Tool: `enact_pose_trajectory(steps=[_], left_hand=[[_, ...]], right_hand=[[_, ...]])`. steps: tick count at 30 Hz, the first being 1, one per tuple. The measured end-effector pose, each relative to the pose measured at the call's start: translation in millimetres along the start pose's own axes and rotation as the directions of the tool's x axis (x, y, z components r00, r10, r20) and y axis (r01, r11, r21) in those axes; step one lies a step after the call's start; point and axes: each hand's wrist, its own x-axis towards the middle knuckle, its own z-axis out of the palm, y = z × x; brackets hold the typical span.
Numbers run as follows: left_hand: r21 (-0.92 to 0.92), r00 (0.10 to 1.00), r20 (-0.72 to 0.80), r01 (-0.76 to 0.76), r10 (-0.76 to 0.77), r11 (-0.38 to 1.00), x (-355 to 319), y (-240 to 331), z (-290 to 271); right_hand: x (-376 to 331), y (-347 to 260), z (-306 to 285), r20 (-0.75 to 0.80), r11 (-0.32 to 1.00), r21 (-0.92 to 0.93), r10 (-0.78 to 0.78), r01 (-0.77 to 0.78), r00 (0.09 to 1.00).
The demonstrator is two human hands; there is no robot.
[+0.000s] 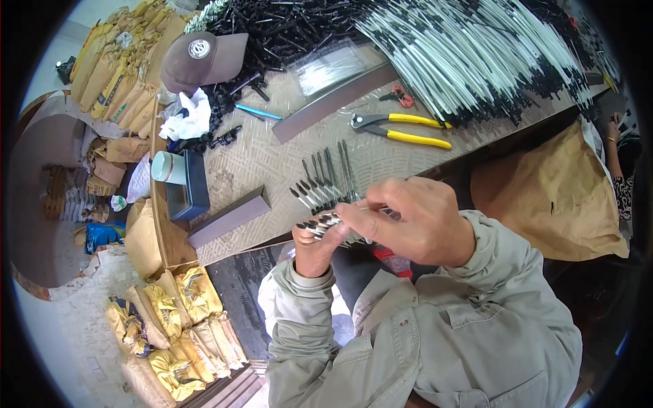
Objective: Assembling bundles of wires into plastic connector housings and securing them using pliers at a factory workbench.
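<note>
Above the near table edge, my left hand (313, 253) is closed round a bundle of slim white sticks with dark pointed tips (320, 224), which look like small brushes. My right hand (415, 221) is over the bundle, its thumb and fingers pinched together close to the tips. Whatever those fingers hold is too small and covered to make out. Just beyond my hands, more white sticks with dark tips (314, 193) lie side by side on the table, beside several thin dark rods (345, 166).
Yellow-handled cutting pliers (415, 129) and angled strips (333, 102) lie on the patterned tabletop (272, 160). Large piles of white sticks (462, 58) and black pieces (292, 30) fill the far side. A cap (204, 61) rests far left. Brown paper (544, 190) hangs at right.
</note>
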Motion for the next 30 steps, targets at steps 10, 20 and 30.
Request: enact_pose_trajectory(steps=[10,20,30], left_hand=[[-0.080,0.998,-0.014,-0.062,0.061,0.995,0.8,-6.5,-2.4],[-0.133,0.996,-0.027,-0.085,0.082,0.987,-2.3,-7.1,-2.7],[-0.095,0.998,-0.027,-0.060,0.058,0.994,-0.6,-2.9,0.5]], right_hand=[[-4.8,12.3,9.0,0.005,0.978,0.187,0.088,-0.087,0.996],[-6.4,10.6,15.3,-0.047,0.943,0.311,0.138,-0.117,0.989],[-3.7,12.7,5.8,0.009,0.975,0.212,0.069,-0.069,0.998]])
